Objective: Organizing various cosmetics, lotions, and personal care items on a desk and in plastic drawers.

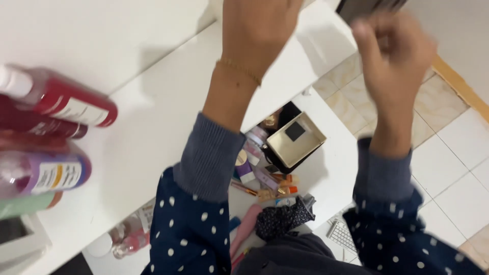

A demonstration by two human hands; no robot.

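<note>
Dark object in raised hands

The person wears a dark navy top scattered with small white polka dots on both sleeves. Under each sleeve a ribbed grey-blue knit cuff sticks out and covers the forearm up to the wrist. A thin gold chain bracelet circles the wrist of the left hand. The right hand is bare, with no ring or bracelet visible
</note>
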